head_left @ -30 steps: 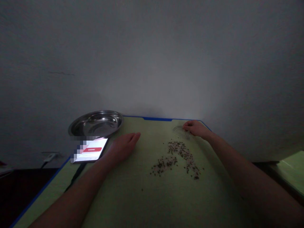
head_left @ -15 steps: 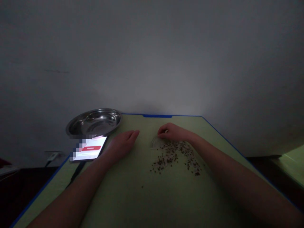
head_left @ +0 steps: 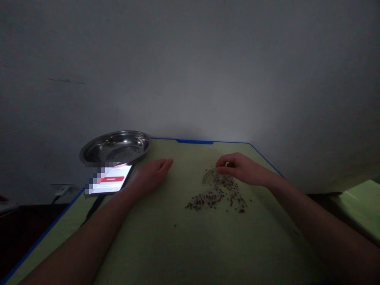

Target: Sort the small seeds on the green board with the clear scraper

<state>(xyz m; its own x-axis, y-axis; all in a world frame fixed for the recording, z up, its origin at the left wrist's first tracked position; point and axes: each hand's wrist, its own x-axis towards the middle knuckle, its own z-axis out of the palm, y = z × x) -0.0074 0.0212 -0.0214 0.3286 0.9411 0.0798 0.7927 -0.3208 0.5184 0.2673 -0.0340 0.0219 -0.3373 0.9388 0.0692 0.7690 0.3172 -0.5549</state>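
My right hand [head_left: 242, 168] pinches a clear plastic protractor [head_left: 207, 176] between thumb and fingers. The protractor's curved, marked edge shows to the left of the fingertips; the rest lies behind the hand and over the grains. Beneath and in front of it spreads a loose pile of small dark and pale grains [head_left: 208, 198], with a few strays around. My left hand [head_left: 152, 174] rests on the tabletop left of the pile, its fingers loosely curled together and no object visible in them.
At the back left stands a shiny steel basin [head_left: 118, 148]. A phone [head_left: 111, 180] with a lit, partly blurred screen leans before it, beside my left wrist. The pale green table [head_left: 166, 249] has a blue rim. Behind rises a grey wall [head_left: 190, 71]; another green surface [head_left: 363, 206] is at the right.
My right hand swept the protractor left from the back right to the pile's top, then came back a little rightward. Some grains shifted. My left hand stayed in place.
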